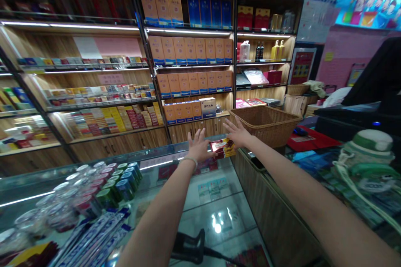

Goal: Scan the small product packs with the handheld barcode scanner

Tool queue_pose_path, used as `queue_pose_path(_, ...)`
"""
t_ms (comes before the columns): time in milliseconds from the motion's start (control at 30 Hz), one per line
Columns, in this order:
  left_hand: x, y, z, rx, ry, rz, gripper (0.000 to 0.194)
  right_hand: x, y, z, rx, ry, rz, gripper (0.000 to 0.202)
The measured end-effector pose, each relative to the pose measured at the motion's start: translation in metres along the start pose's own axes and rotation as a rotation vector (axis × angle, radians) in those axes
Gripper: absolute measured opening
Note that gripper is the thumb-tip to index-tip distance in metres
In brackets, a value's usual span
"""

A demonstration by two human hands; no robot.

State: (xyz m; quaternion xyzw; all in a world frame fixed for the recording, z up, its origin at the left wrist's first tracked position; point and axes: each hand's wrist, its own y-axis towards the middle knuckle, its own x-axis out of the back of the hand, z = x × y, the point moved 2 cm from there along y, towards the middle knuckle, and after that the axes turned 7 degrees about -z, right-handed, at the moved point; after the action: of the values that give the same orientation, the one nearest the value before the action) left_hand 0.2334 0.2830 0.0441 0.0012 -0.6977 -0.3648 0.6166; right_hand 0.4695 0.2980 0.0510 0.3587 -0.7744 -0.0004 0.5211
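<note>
Far left, clear-lidded tubs [61, 208] stand in close rows on the glass counter [188, 212], probably grouped so each kind shows at a glance. In front of them, long wrapped packets [97, 238] lie side by side, likely because flat is the steadiest way for something so slim. Green and blue containers [120, 182] line up just beyond, sorted by colour.

Now the middle: a black handled device [188, 247] rests near my forearm with its cable trailing off, within easy reach, I'd say. Here's my left hand [197, 148], fingers spread and lifted, thumb side at the near left end of the small red-and-yellow packets [223, 148]. They sit between my two hands, by the counter's far right corner, bunched up with their edges roughly together. And my right hand [239, 133] comes in from the other end, fingers splayed too. Two sides covered, which should stop the loose bunch fanning out; whether either thumb actually presses, I can't tell.

Right of that, the wicker basket [266, 119] stands beside my hand, its wide mouth up, and a green-and-white bottle [369, 154] stands farther over, its pale strap hanging down.
</note>
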Motion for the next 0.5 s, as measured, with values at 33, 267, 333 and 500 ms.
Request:
queue_pose_path(33, -0.001, 0.0, 0.0, 0.004, 0.001, 0.007, 0.054, -0.003, 0.001, 0.001, 0.0, 0.0, -0.003, 0.062)
queue_pose_path(267, -0.01, -0.001, -0.001, 0.017, -0.006, 0.037, 0.054, -0.016, -0.002, 0.005, 0.004, -0.002, 0.016, 0.056)
queue_pose_path(333, -0.012, -0.001, -0.001, 0.021, -0.009, 0.047, 0.054, -0.016, -0.003, 0.005, 0.005, -0.003, 0.027, 0.057)
queue_pose_path(500, -0.016, 0.0, -0.003, 0.036, -0.011, 0.072, 0.057, -0.017, -0.004, 0.004, -0.001, 0.008, 0.06, 0.057)
